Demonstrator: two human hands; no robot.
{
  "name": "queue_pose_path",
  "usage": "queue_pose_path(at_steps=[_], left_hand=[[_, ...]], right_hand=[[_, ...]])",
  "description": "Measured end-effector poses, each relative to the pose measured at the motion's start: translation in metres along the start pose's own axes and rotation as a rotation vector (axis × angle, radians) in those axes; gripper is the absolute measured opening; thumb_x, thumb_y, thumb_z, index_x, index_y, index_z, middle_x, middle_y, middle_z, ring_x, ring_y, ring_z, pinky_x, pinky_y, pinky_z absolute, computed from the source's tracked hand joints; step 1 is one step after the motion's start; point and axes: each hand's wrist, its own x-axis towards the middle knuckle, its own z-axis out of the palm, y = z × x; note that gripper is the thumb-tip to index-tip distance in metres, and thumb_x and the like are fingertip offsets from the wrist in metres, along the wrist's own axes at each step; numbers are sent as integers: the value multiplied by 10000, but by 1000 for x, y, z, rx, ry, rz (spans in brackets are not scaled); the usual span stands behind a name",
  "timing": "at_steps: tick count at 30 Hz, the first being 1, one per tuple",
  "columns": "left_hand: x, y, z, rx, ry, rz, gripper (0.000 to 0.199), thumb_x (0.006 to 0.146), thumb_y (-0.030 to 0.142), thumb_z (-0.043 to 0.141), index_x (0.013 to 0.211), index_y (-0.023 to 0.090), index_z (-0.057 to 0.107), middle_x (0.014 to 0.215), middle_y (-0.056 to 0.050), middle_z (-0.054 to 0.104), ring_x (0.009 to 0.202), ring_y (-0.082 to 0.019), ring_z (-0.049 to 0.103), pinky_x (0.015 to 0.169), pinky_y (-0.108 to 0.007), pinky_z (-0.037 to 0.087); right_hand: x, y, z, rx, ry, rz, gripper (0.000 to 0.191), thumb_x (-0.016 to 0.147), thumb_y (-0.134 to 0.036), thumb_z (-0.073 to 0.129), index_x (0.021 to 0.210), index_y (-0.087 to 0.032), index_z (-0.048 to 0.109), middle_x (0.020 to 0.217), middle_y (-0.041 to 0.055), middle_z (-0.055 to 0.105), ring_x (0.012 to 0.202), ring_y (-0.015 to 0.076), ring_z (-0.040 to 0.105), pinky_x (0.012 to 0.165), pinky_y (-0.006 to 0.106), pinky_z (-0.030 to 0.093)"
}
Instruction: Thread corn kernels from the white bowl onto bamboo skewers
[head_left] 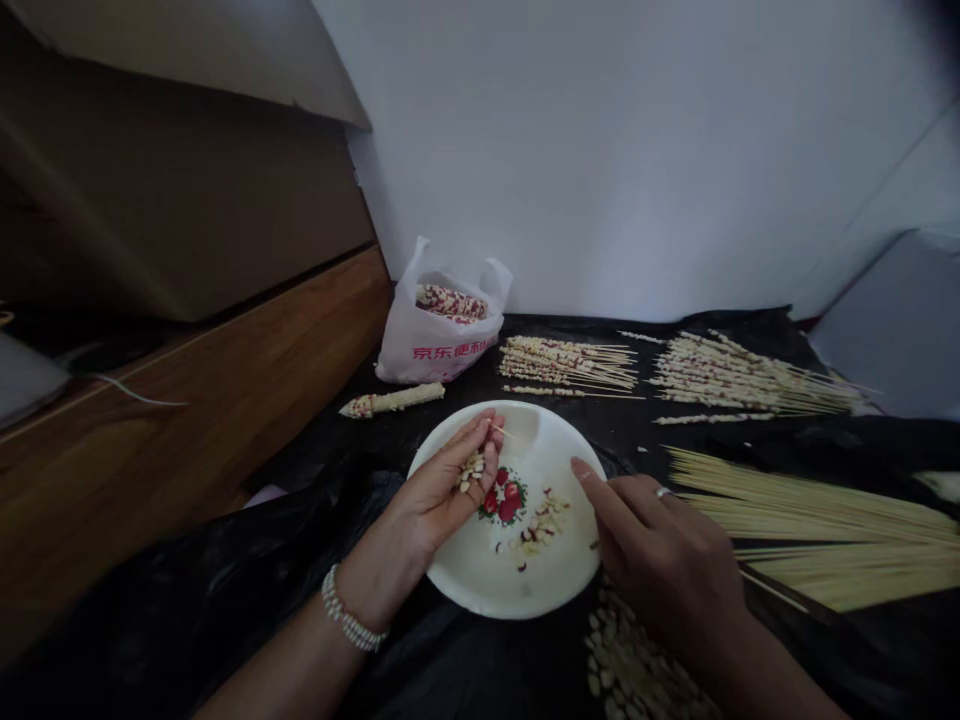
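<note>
My left hand point(454, 485), with a beaded bracelet at the wrist, is over the left side of a white bowl point(465, 590). Its fingers curl round several pale kernels point(471, 471) in the palm, and a thin stick point(501, 429) pokes out between the fingertips. My right hand point(660, 540), wearing a ring, hangs at the bowl's right rim with the index finger stretched toward the bowl. Its thumb and inner fingers are hidden, so what it holds, if anything, does not show. Loose kernels point(544, 525) lie in the bowl beside a printed red strawberry pattern.
A white plastic bag point(442, 335) holds corn cobs; a partly stripped cob point(394, 400) lies before it. Threaded skewers point(562, 365) form two piles at the back. Bare sticks point(825, 520) lie right. More kernels point(630, 660) are below my right hand.
</note>
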Motion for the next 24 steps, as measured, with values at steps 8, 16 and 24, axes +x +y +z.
queue_pose_path(at_steps=[8, 16, 24], left_hand=[[-2, 1, 2, 56, 8, 5, 245, 790, 13, 597, 1009, 100, 664, 926, -70, 691, 748, -78, 652, 680, -138, 544], [-2, -3, 1, 150, 31, 18, 256, 757, 1, 626, 984, 108, 677, 896, -66, 705, 730, -83, 659, 671, -137, 540], [-3, -4, 3, 56, 29, 0, 228, 772, 37, 632, 981, 122, 669, 866, -54, 699, 733, -94, 659, 664, -162, 554]], right_hand=[[0, 0, 0, -19, -11, -12, 398, 841, -113, 507, 1238, -130, 542, 787, 21, 628, 698, 128, 521, 599, 265, 336], [0, -5, -1, 15, -2, -7, 367, 857, -85, 444, 1200, -107, 572, 764, 40, 614, 700, 138, 512, 616, 271, 347], [2, -3, -2, 16, 16, 16, 348, 864, -133, 503, 1203, -97, 569, 770, 30, 618, 689, 129, 524, 596, 271, 335]])
